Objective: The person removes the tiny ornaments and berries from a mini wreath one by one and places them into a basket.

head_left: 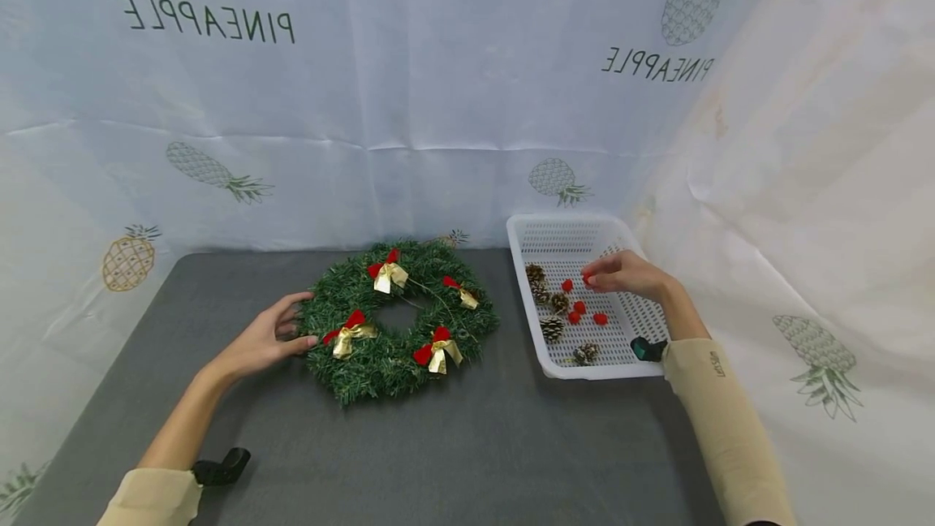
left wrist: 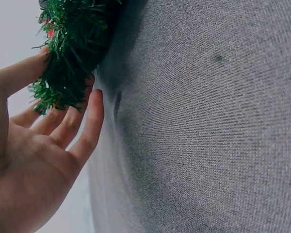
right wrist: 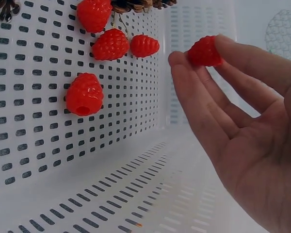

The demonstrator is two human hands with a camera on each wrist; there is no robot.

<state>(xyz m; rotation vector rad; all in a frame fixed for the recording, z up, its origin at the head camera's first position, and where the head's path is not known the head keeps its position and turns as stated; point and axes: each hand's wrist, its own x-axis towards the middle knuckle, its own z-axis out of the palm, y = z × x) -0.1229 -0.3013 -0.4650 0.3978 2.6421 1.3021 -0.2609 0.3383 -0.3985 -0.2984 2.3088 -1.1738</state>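
A green wreath (head_left: 329,376) lies on the dark table, dressed with several red and gold bows (head_left: 390,273). My left hand (head_left: 266,339) holds its left edge, the thumb on one side of the greenery (left wrist: 70,63) and the fingers on the other; some fingertips are hidden behind it. Over the white basket, my right hand (head_left: 628,276) pinches a red artificial raspberry (right wrist: 205,51) between thumb and fingertips. Below it, several more raspberries (right wrist: 85,94) rest on the perforated basket floor, one showing a hole in its end.
The white plastic basket (head_left: 527,323) stands right of the wreath, its raised rim around the berries. Several pine cones (head_left: 552,329) lie along its left and front part. A pineapple-printed curtain (head_left: 453,88) hangs behind the grey table (head_left: 467,453).
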